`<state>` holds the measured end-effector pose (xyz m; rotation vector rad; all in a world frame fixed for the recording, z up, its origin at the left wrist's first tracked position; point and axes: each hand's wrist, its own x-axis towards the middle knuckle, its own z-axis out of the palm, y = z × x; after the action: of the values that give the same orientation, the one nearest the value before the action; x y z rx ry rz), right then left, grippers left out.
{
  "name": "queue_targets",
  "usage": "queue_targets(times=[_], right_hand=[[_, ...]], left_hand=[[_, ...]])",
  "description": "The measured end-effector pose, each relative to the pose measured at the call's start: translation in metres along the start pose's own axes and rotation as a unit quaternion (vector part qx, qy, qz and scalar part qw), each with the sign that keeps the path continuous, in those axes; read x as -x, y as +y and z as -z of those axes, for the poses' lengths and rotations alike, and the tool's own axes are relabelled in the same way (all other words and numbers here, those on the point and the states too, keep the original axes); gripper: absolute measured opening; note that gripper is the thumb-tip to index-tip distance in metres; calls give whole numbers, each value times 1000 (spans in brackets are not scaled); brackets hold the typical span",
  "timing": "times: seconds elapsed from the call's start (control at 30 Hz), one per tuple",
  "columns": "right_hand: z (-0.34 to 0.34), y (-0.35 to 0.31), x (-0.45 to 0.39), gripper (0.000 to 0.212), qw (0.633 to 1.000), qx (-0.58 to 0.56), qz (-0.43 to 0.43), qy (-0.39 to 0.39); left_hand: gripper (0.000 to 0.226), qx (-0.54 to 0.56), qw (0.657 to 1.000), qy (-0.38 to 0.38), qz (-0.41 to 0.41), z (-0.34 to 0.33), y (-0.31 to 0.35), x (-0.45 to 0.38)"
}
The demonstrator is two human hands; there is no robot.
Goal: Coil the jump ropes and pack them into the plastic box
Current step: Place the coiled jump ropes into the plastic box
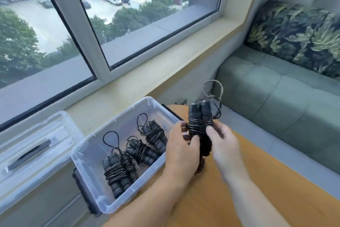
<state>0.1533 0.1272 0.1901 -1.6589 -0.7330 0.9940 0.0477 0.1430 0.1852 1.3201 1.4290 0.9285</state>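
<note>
Holding a black jump rope at frame centre, left hand and right hand grip its cord-wrapped paired handles; three coiled bundles lie in the clear plastic box.

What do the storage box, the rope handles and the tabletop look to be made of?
Storage box: clear glossy plastic, contents visible through the walls. Rope handles: matte black, ribbed, probably foam or rubber. Tabletop: smooth orange-brown wood or laminate.
</note>
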Motion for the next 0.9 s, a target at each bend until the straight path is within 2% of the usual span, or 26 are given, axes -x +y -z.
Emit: queue_targets(times=[0.1,0.2,0.3,0.37,0.47,0.57,0.67,0.73,0.77,0.9], right_hand=[[-53,-20,-16,24,984,130,67,-97],[-110,-19,-30,28,939,285,80,-175],[-147,-2,-41,31,891,381,52,-239],[-160,11,-47,31,873,405,25,-269],[-170,32,-55,26,857,433,7,-279],[-175,46,-61,27,832,474,-2,-288],[-179,55,-63,35,810,506,3,-296],[-184,58,-65,35,801,519,10,-298],[-187,59,-66,34,791,531,15,-303],[-199,63,-62,29,729,595,35,-337]], left_hand=[[26,54,993,93,57,44,-4,-17],[24,59,974,148,163,80,-37,-43],[20,102,950,150,254,97,-79,-62],[20,98,938,138,302,102,-104,-71],[33,54,935,95,337,103,-131,-82],[32,-35,934,73,347,101,-147,-91],[32,-134,930,-21,342,105,-138,-92],[32,-266,906,-99,314,110,-132,-92],[33,-299,895,-124,308,111,-134,-93],[31,-435,836,-215,258,115,-149,-99]])
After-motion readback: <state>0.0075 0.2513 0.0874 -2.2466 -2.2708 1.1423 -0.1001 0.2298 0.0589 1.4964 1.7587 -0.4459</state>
